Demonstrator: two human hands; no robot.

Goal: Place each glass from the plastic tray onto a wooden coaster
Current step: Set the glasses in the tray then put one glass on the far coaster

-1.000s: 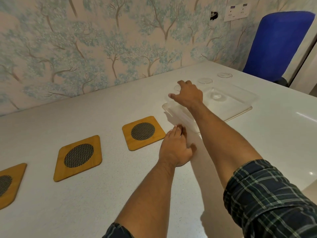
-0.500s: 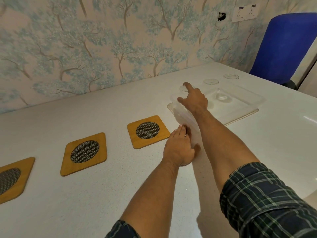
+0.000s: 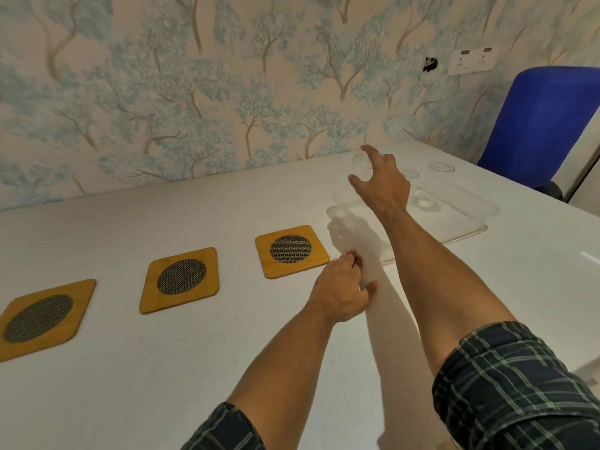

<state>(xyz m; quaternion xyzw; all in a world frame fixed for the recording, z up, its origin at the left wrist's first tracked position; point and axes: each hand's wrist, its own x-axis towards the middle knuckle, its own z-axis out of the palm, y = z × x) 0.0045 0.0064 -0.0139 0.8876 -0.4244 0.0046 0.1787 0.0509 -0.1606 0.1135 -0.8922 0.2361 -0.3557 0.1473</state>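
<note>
A clear plastic tray [image 3: 467, 219] lies on the white table, right of centre. My right hand [image 3: 381, 186] is raised over the tray's left end, with thumb and fingers around a clear glass [image 3: 365, 162]. Two more clear glasses show by their rims, one [image 3: 411, 173] just behind my hand and one [image 3: 441, 167] at the tray's far side. Three wooden coasters with dark mesh centres lie in a row: right [image 3: 292, 251], middle [image 3: 180, 280], left [image 3: 39, 316]. Nothing stands on them. My left hand [image 3: 341, 293] rests flat on the table at the tray's near left edge.
A wall with tree-pattern wallpaper [image 3: 227, 92] runs along the table's far edge. A blue office chair [image 3: 539, 125] stands at the far right corner. A wall socket [image 3: 472, 60] sits above the table.
My right hand has risen from the tray's left end with the glass in its fingers. My left hand has stayed flat by the tray's edge.
</note>
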